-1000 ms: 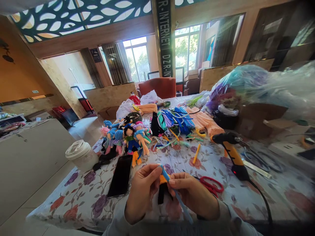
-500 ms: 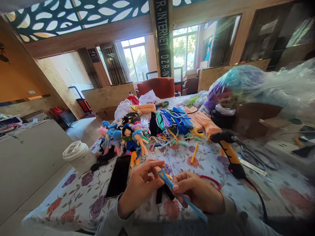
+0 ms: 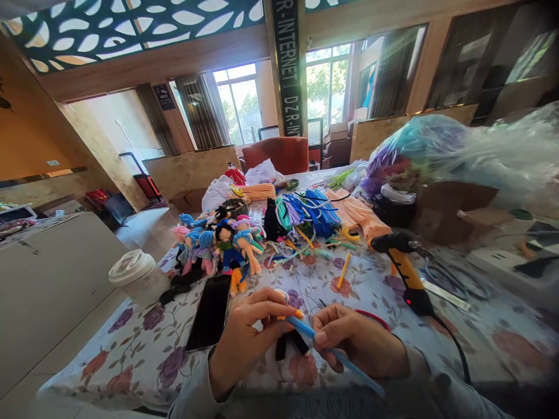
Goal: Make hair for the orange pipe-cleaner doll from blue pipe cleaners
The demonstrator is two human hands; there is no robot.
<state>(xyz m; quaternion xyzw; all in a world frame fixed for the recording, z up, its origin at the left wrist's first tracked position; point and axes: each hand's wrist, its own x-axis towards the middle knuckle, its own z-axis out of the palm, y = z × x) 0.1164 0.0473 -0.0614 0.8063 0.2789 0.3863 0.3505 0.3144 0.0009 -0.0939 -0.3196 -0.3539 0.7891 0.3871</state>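
A light blue pipe cleaner strand (image 3: 358, 372), perhaps several laid together, slants down to the right between my hands. My left hand (image 3: 251, 334) is closed on its upper end, though the fingers partly cover the grip. Farther along, my right hand (image 3: 349, 340) pinches the strand between thumb and fingers. Beneath them lies a small item with black limb-like parts (image 3: 282, 348), and a bit of orange (image 3: 299, 314) shows by my left fingertips; most of it is hidden. Behind my right hand a red ring-shaped thing (image 3: 373, 317) is partly covered.
A black phone (image 3: 209, 312) and a white lidded tub (image 3: 138, 276) stand left. Fuzzy dolls (image 3: 225, 235) and bundled pipe cleaners (image 3: 321, 212) pile up behind. To the right are a yellow-black glue gun (image 3: 406, 273) with a cord and clear plastic bags (image 3: 437, 139).
My right hand has slid slightly right and down along the blue strand, away from my left hand. The strand's lower end reaches farther right, and its upper end looks more covered by my left fingers.
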